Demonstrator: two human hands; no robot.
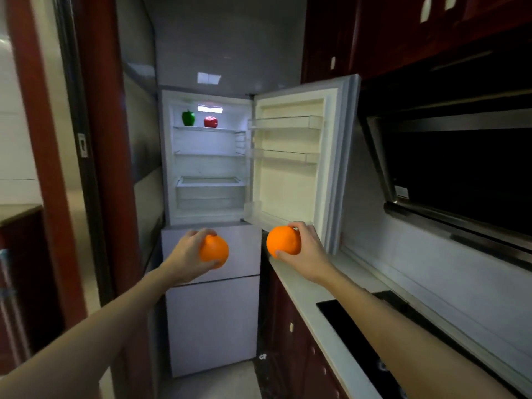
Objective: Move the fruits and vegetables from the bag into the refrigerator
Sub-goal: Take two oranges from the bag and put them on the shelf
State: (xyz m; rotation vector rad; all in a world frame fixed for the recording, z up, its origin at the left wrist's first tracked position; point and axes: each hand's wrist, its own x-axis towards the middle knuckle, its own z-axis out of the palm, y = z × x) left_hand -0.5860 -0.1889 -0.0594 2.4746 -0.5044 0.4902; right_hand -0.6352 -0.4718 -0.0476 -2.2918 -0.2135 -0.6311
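Observation:
The white refrigerator (211, 254) stands ahead with its upper door (290, 174) swung open to the right. On its top shelf sit a green bell pepper (188, 118) and a red bell pepper (210, 122). The lower shelves and the drawer look bare. My left hand (188, 256) grips an orange (215, 251) in front of the closed lower compartment. My right hand (306, 250) holds a second orange (282, 241) just below the open door. Both arms are stretched forward. The bag is out of view.
A pale countertop (311, 300) runs along the right with a black cooktop (354, 335) set in it. A dark range hood (449, 174) and red upper cabinets (374, 33) hang above. A red door frame (40, 156) borders the left.

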